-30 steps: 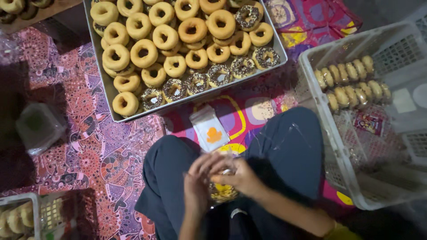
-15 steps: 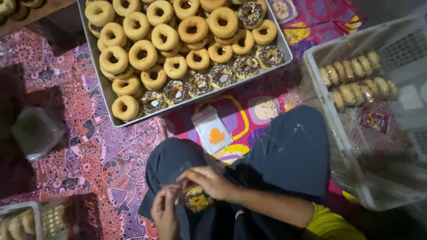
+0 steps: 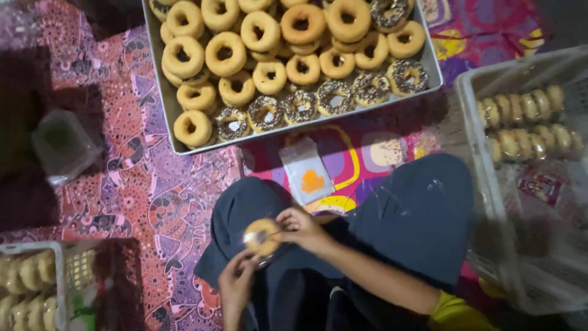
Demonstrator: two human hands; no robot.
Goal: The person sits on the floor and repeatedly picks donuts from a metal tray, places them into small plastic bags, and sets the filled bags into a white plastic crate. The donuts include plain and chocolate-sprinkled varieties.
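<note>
A: What is held at the lap?

B: A single plain doughnut (image 3: pixel 261 236) in a thin clear wrapper is held above the dark trousers (image 3: pixel 404 214) of the seated person. It is gripped from below by the left hand (image 3: pixel 236 283) and from the right side by the right hand (image 3: pixel 300 228).

A: How is each grip set?

B: The right hand's grip is pinched on the doughnut's edge, with the fingertips pressed against the wrapper. The left hand's grip is closed around the lower edge; how tightly it is pressed cannot be told, since the picture is blurred there.

A: What is laid out in front?

B: A metal tray (image 3: pixel 158 92) is set on the patterned floor mat (image 3: pixel 135 184), well beyond the knees. It is filled with ring doughnuts: plain ones (image 3: pixel 225 54) towards the left and back, sprinkle-topped ones (image 3: pixel 300 105) along the near edge and the right corner. Between the tray and the knees a small clear bag with an orange mark (image 3: pixel 307 178) is seen lying flat on the mat.

A: And to the sides?

B: On the right a pale plastic crate (image 3: pixel 484 184) is placed, with two rows of packed doughnuts (image 3: pixel 530 122) stood on edge inside. At the lower left another basket (image 3: pixel 55 248) with doughnuts is partly seen. A crumpled clear bag (image 3: pixel 64 144) lies on the mat at the left, well apart from the hands.
</note>
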